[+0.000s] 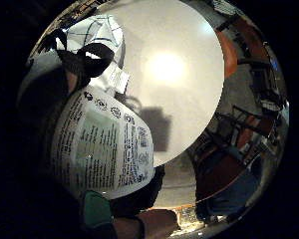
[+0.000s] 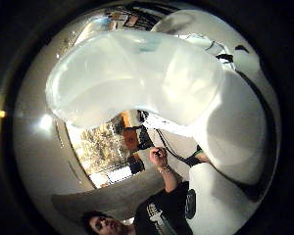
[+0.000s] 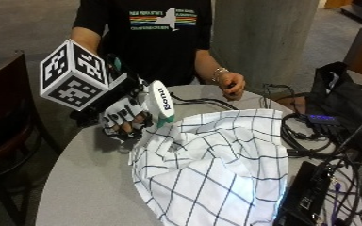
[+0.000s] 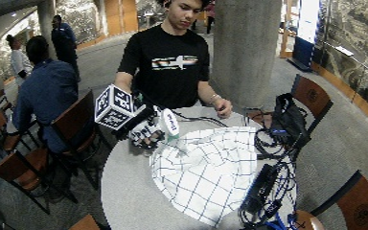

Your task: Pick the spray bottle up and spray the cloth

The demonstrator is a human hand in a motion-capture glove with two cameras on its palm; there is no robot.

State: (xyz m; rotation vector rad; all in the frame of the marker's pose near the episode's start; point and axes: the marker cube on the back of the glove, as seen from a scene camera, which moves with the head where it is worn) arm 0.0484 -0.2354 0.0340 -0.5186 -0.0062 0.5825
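The gloved right hand (image 3: 126, 117) holds the spray bottle (image 3: 159, 101) tilted, its grip closed around it, nozzle toward the cloth (image 3: 218, 165) just beside

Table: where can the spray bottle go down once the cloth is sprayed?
The table is bare between its near left rim and the checked cloth, below the right hand gripping the spray bottle. A narrow strip by the bare hand holds a cable. The right side is crowded with cables and a black bag.
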